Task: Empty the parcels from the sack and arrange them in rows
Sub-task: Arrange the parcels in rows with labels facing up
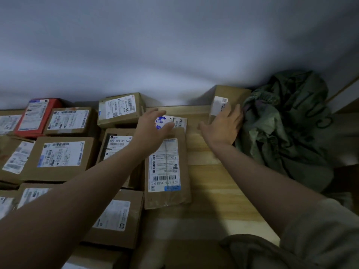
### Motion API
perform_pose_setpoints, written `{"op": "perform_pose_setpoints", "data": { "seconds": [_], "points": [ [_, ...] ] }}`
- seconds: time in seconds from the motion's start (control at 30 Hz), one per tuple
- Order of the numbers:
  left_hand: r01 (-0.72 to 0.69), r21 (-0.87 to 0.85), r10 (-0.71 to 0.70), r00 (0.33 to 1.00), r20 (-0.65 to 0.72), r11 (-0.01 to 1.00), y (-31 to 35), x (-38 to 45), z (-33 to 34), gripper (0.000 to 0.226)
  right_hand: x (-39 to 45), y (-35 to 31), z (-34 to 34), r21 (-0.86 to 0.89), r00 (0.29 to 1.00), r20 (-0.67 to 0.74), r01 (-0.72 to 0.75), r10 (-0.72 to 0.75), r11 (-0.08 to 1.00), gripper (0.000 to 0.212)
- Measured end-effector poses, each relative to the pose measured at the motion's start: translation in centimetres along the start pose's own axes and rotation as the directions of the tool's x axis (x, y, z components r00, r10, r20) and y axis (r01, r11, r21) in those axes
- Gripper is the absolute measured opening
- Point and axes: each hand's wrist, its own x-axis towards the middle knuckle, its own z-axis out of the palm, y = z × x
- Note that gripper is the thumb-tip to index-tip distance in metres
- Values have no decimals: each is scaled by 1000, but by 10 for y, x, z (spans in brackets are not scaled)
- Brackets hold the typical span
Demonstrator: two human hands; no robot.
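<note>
While both arms reach forward over the wooden desk [209,183], the left hand [153,129] lies spread, fingers loose, over a small parcel with blue writing [177,121], gripping nothing; the right hand [223,127] rests flat and splayed against a brown box [231,96] by the wall; the green sack [287,125] slumps crumpled just right of it; labelled parcels [62,154] sit in rows at left, a long flat one [167,171] between the arms.
</note>
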Motion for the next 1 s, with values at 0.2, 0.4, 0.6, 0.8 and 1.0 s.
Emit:
{"op": "perform_pose_setpoints", "data": {
  "seconds": [0.2, 0.4, 0.6, 0.8, 1.0],
  "points": [
    [-98, 134, 95, 995, 25, 986, 10, -4, 14, 41, 16, 11, -3, -40, 993, 64, -97, 99, 995, 123],
    [-49, 153, 45, 999, 26, 987, 8, -15, 13, 40, 26, 10, -9, -151, 983, 136, -103, 124, 983, 128],
    [-57, 224, 59, 998, 0, 973, 10, -28, 12, 38, 3, 1, -12, -56, 990, 134, 45, -37, 997, 122],
    [-90, 292, 70, 994, 80, 952, 16, -46, 16, 35, 7, -3, -42, 484, 970, 226, -191, 89, 854, 106],
    [9, -211, 22, 989, 147, 977, 49, -59, 25, 33, -16, 8, -71, 785, 910, 410, -315, -66, 534, 61]
  ]
}}
